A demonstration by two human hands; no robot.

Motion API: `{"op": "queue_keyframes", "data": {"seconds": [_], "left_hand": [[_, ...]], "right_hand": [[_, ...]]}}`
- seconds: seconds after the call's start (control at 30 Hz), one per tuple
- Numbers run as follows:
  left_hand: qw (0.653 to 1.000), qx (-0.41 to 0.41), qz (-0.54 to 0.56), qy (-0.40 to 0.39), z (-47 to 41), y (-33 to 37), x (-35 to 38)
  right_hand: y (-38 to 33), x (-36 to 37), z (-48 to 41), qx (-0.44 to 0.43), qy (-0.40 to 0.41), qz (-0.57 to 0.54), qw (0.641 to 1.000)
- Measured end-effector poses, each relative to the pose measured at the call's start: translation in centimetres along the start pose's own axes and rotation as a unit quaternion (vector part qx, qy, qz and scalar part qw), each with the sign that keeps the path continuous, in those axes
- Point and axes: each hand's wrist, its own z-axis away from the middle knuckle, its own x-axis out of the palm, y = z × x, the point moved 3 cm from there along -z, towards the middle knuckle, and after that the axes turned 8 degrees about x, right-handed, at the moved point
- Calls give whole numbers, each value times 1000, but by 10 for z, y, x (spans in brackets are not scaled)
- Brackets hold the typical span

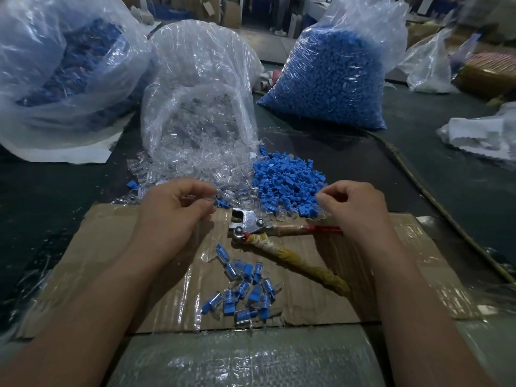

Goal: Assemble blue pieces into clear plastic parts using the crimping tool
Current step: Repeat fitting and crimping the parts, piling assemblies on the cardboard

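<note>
Near the cardboard's front edge lie few finished pieces, with heaps of blue pieces undone: your left hand pinches a clear part, your right hand curls, its hold hidden.

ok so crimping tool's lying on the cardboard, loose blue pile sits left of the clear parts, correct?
Not quite. In the head view the crimping tool does lie on the cardboard, but the loose blue pile sits right of the clear parts.

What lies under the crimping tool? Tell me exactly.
The crimping tool lies on the cardboard sheet, its head beside loose clear parts. The right hand covers the red handle's end, so nothing beneath there shows.
</note>
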Motion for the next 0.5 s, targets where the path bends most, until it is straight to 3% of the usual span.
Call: {"op": "queue_keyframes", "data": {"seconds": [0.23,0.5], "left_hand": [[998,1,63,-15,2,4,2],[995,-25,92,1,2,1,2]], "right_hand": [[2,16,-6,8,-75,118,990],[-3,21,-6,8,-84,137,987]]}}
